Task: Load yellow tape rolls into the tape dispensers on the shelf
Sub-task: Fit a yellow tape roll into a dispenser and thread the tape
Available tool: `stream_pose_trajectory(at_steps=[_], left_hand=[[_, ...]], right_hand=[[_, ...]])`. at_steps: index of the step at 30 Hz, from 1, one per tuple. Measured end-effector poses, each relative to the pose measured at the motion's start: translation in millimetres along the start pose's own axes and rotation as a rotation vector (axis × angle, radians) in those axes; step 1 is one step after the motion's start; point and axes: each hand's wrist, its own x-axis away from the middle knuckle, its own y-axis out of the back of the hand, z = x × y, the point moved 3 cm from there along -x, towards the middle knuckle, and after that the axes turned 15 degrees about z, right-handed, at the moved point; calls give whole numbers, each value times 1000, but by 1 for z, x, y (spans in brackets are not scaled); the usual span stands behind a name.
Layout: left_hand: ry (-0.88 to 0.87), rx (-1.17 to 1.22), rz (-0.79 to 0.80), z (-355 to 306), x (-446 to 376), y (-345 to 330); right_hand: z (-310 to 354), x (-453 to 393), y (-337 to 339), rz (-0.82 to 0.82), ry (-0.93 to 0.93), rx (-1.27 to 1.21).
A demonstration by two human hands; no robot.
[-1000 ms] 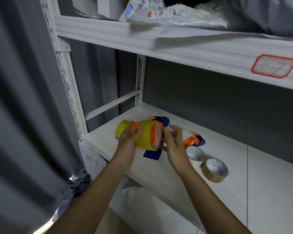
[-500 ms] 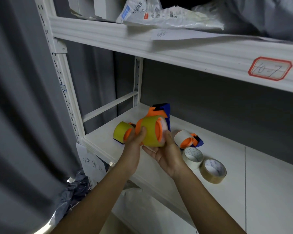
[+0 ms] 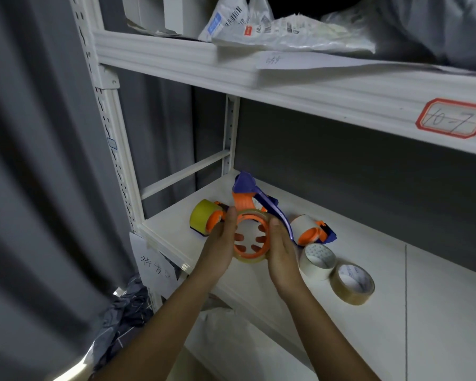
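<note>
Head view: both hands hold one tape dispenser [image 3: 254,209] above the shelf [image 3: 396,298]. Left hand [image 3: 217,247] and right hand [image 3: 282,250] grip opposite sides of the yellow tape roll [image 3: 252,258] seated on its orange hub. A second loaded dispenser [image 3: 206,218] lies left, a third [image 3: 312,232] right. Two loose rolls, white [image 3: 318,261] and tan [image 3: 352,284], rest on the shelf beside the right hand.

— What's the white shelf [image 3: 412,303] carrying right now?
— Far left, a dispenser with a yellow roll [image 3: 204,217]. Right of middle, another dispenser [image 3: 312,232], its roll looking white, though it's dim. Just in front, a white tape roll [image 3: 318,261] touching a tan tape roll [image 3: 352,283], both lying flat.
</note>
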Motion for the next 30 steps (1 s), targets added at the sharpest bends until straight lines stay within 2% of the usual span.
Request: stream_pose_trajectory(at_steps=[4, 9, 13, 16, 19, 24, 26, 30], left_hand=[[-83, -59, -30, 6, 7, 0], [-85, -95, -151, 9, 7, 6], [-72, -110, -100, 5, 8, 5], [-88, 30, 80, 2, 11, 5], [-135, 198, 259, 0, 15, 4], [-203, 371, 384, -1, 19, 5], [-182, 305, 345, 0, 17, 9], [-126, -26, 282, 5, 11, 12]], right_hand=[[1, 1, -5, -52, 26, -11], [0, 2, -6, -138, 74, 88], [-2, 1, -6, -145, 59, 59], [-8, 0, -1, -162, 17, -50], [-12, 0, -1, -94, -72, -111], [-11, 6, 4, 127, -115, -31], [-6, 12, 8, 225, -91, -5], [7, 14, 6, 389, -33, 189]])
